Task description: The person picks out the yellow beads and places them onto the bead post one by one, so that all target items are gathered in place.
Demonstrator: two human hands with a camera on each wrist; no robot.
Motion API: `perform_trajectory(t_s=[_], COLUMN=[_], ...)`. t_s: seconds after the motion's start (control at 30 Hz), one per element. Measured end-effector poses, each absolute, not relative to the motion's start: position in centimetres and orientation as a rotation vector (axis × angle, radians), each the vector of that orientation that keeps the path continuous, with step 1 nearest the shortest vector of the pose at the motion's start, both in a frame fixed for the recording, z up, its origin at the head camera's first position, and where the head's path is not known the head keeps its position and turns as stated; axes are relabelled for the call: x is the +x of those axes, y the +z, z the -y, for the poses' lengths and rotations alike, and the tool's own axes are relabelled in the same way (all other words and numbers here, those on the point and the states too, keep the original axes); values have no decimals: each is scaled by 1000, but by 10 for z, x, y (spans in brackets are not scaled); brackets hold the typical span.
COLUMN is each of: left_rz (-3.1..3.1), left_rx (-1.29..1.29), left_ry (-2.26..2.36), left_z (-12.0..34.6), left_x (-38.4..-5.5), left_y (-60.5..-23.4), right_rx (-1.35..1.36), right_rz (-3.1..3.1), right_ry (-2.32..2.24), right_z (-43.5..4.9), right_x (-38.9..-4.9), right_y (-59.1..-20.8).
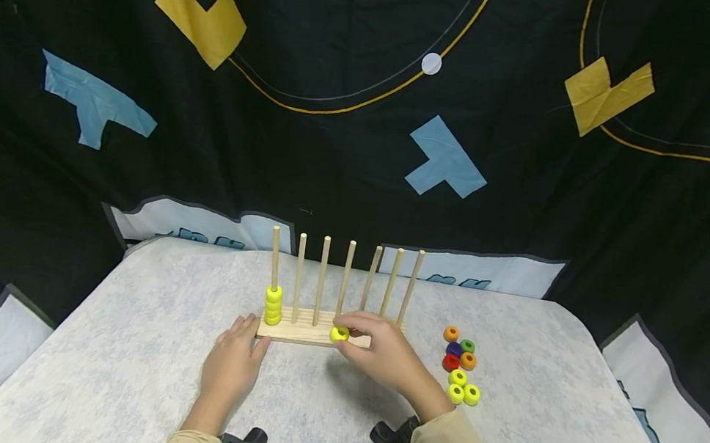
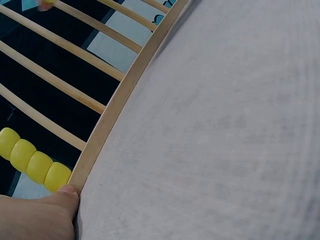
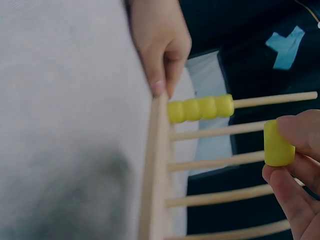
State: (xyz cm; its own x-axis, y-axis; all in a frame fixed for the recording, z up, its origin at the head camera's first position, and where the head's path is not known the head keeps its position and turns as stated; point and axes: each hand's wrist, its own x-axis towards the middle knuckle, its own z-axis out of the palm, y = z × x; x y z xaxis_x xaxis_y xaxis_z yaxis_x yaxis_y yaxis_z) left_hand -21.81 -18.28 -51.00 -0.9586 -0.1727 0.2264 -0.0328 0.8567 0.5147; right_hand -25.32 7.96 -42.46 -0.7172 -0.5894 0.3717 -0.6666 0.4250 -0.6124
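Observation:
A wooden peg stand (image 1: pixel 308 335) with several upright rods is on the table, and several yellow beads (image 1: pixel 274 305) are stacked on its leftmost rod. At the stand's left front corner, my left hand (image 1: pixel 232 363) holds the base; its thumb (image 2: pixel 67 192) touches the front edge below the stack. My right hand (image 1: pixel 387 352) pinches a yellow bead (image 3: pixel 279 144) between thumb and fingers, in front of the middle rods and off any rod. In the right wrist view, the bead is seen side-on against the rods.
Right of the stand lie three loose yellow beads (image 1: pixel 458 378), with a red bead (image 1: pixel 450 363), a blue bead (image 1: pixel 454 349), a green bead (image 1: pixel 467 346) and two orange beads (image 1: pixel 468 361) behind them. A black cloth (image 1: pixel 309 164) hangs behind the pale table (image 1: pixel 111 369).

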Motion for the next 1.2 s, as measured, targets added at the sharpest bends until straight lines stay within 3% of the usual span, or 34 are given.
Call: perform_trajectory(t_s=[1.2], left_rz=[2754], left_rx=[156], left_ry=[-755], left_z=[182], left_x=[-218], left_y=[-510], right_rx=[1053], right_rz=[2343], right_ry=[1161], right_z=[-48], right_x=[-298], right_y=[-322])
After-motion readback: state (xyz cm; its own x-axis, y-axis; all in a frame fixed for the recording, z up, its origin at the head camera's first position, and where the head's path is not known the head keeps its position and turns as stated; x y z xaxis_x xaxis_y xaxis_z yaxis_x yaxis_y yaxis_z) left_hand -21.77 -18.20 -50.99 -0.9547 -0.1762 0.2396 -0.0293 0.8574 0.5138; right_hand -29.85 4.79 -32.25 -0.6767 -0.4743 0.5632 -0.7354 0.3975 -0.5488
